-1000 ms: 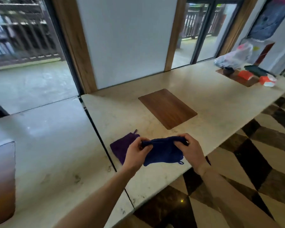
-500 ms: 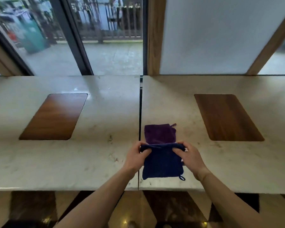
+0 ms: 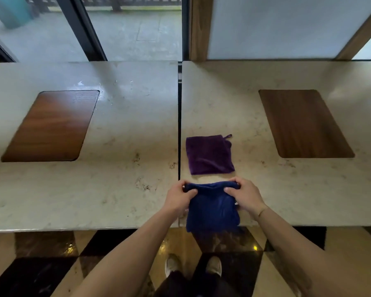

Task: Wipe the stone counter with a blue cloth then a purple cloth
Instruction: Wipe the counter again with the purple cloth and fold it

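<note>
pinching the far corners of the soft dark blue cloth (image 3: 212, 207), the left hand (image 3: 178, 198) and right hand (image 3: 244, 196) spread it over the pale stone counter (image 3: 120, 189) edge, likely readying a wipe, while the folded purple cloth (image 3: 209, 154) waits just beyond them.

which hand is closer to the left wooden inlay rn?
Left. The left hand grips the blue cloth at its left end, on the side toward the left wooden inlay. The right hand grips the right end, farther away.
</note>
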The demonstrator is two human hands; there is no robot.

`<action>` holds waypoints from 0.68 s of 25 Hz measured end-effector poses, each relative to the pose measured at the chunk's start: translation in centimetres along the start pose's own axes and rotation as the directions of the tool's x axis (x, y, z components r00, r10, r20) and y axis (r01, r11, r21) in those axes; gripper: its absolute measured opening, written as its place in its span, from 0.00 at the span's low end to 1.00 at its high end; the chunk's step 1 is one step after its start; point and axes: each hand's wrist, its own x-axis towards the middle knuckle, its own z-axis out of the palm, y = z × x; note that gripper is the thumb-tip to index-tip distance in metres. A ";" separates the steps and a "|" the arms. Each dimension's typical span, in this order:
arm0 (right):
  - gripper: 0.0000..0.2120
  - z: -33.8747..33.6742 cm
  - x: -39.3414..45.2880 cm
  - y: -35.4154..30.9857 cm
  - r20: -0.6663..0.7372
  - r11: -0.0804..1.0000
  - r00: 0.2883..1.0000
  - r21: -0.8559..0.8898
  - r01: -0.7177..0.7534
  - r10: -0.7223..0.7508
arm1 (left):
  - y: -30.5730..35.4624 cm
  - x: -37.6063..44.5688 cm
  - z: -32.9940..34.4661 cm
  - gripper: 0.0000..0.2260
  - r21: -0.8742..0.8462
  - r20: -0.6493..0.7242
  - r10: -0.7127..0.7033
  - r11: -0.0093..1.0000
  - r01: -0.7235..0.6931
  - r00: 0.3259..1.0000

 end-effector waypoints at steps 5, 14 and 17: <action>0.08 -0.6 2.5 0.6 -0.082 0.953 0.994 -0.300 0.046 -0.073 | -0.4 2.3 0.3 0.07 0.455 -0.061 0.179 0.881 -0.132 0.982; 0.35 -1.5 12.3 -4.5 -0.159 0.972 0.985 -0.235 0.027 -0.066 | 6.0 11.4 -1.0 0.26 0.360 -0.185 0.181 0.927 -0.105 0.966; 0.35 -0.4 14.5 -5.7 -0.132 0.981 0.991 -0.191 0.010 -0.036 | 7.4 13.7 0.1 0.29 0.249 -0.224 0.075 0.968 -0.018 0.972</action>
